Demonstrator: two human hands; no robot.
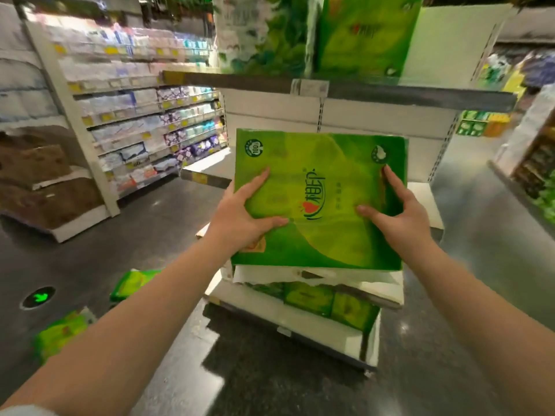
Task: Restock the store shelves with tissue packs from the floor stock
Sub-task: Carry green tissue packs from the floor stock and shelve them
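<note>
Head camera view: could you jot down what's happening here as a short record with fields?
held item: green tissue pack, front face toward the camera
left hand: holds the pack's left edge, thumb on the front
right hand: holds the pack's right side
shelf ahead: bare behind the pack
top shelf: green packs standing
floor, left: two green packs
below: packs in a torn white carton

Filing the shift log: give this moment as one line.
step: carrying | item: green tissue pack | left hand: holds pack | right hand: holds pack | target: middle shelf | floor packs: remaining

Bare forearms, white sleeve [27, 411] at left edge
</note>
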